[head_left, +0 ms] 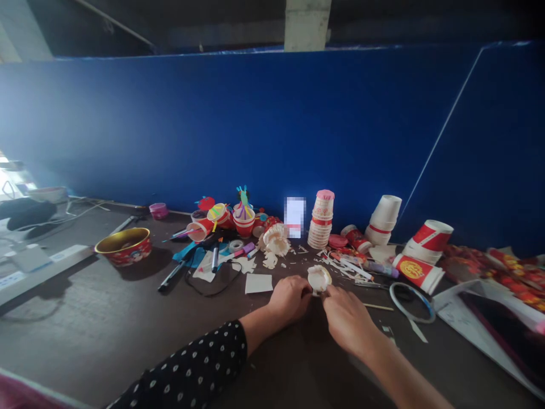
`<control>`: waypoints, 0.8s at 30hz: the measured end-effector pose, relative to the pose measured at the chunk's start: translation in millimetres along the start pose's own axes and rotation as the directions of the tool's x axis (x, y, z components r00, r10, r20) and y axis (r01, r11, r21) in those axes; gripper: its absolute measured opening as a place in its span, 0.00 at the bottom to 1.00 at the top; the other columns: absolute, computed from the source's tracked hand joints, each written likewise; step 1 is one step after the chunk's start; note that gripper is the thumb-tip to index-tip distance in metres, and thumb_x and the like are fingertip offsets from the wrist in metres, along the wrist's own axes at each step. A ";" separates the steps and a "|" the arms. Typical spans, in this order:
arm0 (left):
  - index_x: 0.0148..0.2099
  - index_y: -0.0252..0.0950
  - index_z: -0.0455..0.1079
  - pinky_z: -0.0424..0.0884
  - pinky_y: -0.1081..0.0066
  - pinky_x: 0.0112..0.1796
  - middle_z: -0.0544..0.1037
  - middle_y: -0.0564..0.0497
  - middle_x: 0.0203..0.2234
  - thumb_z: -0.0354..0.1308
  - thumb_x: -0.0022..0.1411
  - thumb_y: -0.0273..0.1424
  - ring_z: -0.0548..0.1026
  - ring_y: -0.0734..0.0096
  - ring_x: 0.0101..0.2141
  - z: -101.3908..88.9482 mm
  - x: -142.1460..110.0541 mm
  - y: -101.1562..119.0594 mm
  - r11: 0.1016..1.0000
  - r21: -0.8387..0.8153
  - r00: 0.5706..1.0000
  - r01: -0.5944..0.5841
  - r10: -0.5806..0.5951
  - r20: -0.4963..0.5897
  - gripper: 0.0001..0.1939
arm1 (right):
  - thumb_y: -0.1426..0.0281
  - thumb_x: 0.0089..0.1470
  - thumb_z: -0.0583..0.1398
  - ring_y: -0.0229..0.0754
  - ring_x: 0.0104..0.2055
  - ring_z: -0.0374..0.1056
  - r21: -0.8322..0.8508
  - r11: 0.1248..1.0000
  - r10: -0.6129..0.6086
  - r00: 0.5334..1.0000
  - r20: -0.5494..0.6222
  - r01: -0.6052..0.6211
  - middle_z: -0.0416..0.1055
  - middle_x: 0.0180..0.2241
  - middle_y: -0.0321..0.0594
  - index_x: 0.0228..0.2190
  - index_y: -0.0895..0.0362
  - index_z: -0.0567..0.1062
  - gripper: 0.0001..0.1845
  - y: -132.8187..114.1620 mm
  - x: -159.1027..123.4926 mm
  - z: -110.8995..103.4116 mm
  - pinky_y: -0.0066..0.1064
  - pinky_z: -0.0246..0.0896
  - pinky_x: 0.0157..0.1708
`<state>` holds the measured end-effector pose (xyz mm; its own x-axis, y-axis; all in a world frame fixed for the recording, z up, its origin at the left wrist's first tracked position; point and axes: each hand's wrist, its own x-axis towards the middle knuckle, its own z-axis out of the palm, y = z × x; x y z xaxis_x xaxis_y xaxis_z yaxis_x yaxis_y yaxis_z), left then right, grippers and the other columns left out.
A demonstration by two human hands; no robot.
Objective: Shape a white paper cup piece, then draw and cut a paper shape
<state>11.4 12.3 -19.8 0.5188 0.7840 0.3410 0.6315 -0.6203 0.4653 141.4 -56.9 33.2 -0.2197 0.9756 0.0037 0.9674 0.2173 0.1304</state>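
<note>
item: cut paper cup (pixel 319 278), pale strips curled outward;
handling: judged light, soft, easily torn; best held by its uncut wall, not the strips;
left hand (pixel 289 298): fingers nearly closed, pinching one side;
right hand (pixel 347 324): fingers pinching the opposite side;
place: in front of cup stack (pixel 320 227)

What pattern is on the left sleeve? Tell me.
Black with white dots on the fabric sleeve, best in the head view.
</note>
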 end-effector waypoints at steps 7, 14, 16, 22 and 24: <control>0.31 0.35 0.72 0.65 0.71 0.37 0.75 0.49 0.30 0.51 0.54 0.27 0.71 0.67 0.34 1.1 2.0 -1.9 1.000 0.004 0.999 0.017 -0.017 0.040 0.08 | 0.83 0.49 0.46 0.49 0.40 0.68 -0.013 1.000 -0.013 1.000 0.002 0.013 0.72 0.37 0.51 0.34 0.63 0.76 0.20 0.0 0.1 0.9 0.37 0.57 0.38; 0.32 0.35 0.71 0.65 0.72 0.37 0.74 0.49 0.30 0.50 0.56 0.28 0.71 0.67 0.34 -2.2 4.8 -1.2 0.998 0.068 0.995 0.009 -0.016 0.097 0.08 | 0.83 0.48 0.48 0.47 0.36 0.69 -0.009 0.999 -0.032 0.999 -0.019 0.032 0.74 0.32 0.48 0.32 0.61 0.75 0.18 7.5 0.6 6.2 0.34 0.55 0.34; 0.31 0.35 0.70 0.65 0.72 0.37 0.74 0.49 0.30 0.50 0.56 0.28 0.71 0.67 0.34 -4.5 4.1 -0.7 0.997 0.076 0.994 -0.025 0.016 0.111 0.08 | 0.82 0.49 0.48 0.46 0.36 0.70 -0.008 0.999 -0.036 0.999 -0.012 0.036 0.74 0.31 0.47 0.31 0.60 0.75 0.18 10.6 1.3 5.6 0.33 0.54 0.34; 0.30 0.36 0.69 0.64 0.72 0.37 0.74 0.50 0.29 0.52 0.53 0.27 0.70 0.68 0.34 -7.6 0.6 -1.0 0.985 0.062 0.978 -0.161 0.150 0.148 0.05 | 0.80 0.50 0.48 0.46 0.38 0.70 0.026 0.999 -0.027 0.999 0.042 0.026 0.75 0.33 0.46 0.32 0.57 0.76 0.18 17.0 1.0 0.4 0.31 0.54 0.35; 0.30 0.35 0.69 0.64 0.72 0.37 0.74 0.50 0.29 0.52 0.54 0.27 0.70 0.68 0.34 -7.4 -0.2 -1.0 0.984 0.060 0.978 -0.166 0.156 0.139 0.05 | 0.80 0.50 0.48 0.46 0.38 0.70 0.010 1.000 -0.024 0.998 0.049 0.024 0.75 0.33 0.48 0.32 0.58 0.76 0.18 16.1 0.5 -0.7 0.32 0.55 0.35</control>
<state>6.4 13.0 -14.3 0.6860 0.6660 0.2928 0.5702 -0.7422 0.3521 156.8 -53.0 36.0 -0.2363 0.9705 -0.0484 0.9632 0.2405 0.1203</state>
